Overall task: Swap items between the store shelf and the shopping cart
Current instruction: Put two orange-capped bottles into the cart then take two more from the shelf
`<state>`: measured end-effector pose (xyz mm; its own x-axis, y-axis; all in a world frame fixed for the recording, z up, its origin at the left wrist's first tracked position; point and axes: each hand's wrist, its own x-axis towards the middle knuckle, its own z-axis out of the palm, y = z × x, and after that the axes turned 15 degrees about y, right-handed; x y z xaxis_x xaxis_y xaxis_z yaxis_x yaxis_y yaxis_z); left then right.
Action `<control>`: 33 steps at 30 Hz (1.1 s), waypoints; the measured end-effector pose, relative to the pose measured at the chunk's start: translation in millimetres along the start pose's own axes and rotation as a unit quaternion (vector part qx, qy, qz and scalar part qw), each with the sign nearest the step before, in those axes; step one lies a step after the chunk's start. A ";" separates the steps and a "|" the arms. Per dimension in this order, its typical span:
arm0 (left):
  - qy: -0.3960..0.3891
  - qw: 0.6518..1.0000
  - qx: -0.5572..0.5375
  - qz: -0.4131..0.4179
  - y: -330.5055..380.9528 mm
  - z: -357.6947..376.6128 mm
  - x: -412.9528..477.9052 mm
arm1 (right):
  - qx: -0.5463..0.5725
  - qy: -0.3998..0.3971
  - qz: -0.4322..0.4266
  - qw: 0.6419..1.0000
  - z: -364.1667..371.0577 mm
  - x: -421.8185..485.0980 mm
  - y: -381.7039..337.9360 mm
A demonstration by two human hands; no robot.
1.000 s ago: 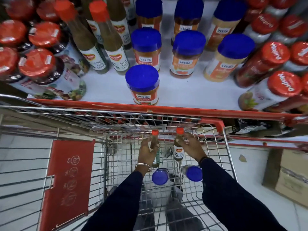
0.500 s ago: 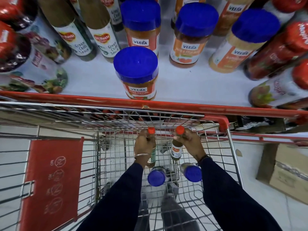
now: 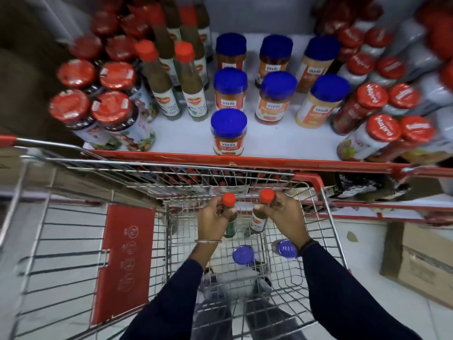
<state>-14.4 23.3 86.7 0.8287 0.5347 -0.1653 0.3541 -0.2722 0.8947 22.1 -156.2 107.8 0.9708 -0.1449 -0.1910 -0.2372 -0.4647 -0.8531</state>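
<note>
- the left hand [image 3: 212, 217] is clamped around a red-capped sauce bottle [image 3: 229, 218] held upright inside the shopping cart [image 3: 326, 217]; the fingers cover most of the bottle, so its label cannot be read.
- the right hand [image 3: 285, 214] is closed on a second red-capped bottle [image 3: 260, 217], also upright, just beside the first; part of its label shows below the fingers but is too blurred to read.
- two blue-lidded jars [image 3: 242, 255] lie low in the cart basket; the right one [image 3: 285, 249] is partly hidden behind the right wrist.
- on the store shelf [image 3: 269, 141] above the cart, one blue-lidded jar [image 3: 228, 132] stands alone near the front edge, with more of the same jars in rows behind it.
- matching red-capped bottles [image 3: 188, 84] stand on the shelf left of the jars.
- the red-lidded jars at the left [image 3: 112, 111] and right [image 3: 382, 130] are smeared by blur and partly cut off by the frame.
- a cardboard box [image 3: 419, 261] on the floor at the right is cut off at the edge.
</note>
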 end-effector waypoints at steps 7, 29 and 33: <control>0.032 0.996 -0.074 0.049 70.5 -66.6 -12.9 | 0.063 0.013 -0.052 0.997 -23.7 -41.3 -90.8; 0.145 0.958 -0.112 0.220 167.4 -162.0 83.9 | 0.070 0.142 -0.187 0.969 47.9 -1.0 -249.6; 0.140 0.964 -0.067 0.217 159.3 -156.4 100.3 | 0.001 0.130 -0.198 0.971 59.4 10.0 -247.8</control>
<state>57.4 158.6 277.5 0.7306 0.5929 0.3387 -0.0749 -0.4235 0.9028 92.7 9.3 288.5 0.9441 -0.1708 0.2820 0.1544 -0.5266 -0.8360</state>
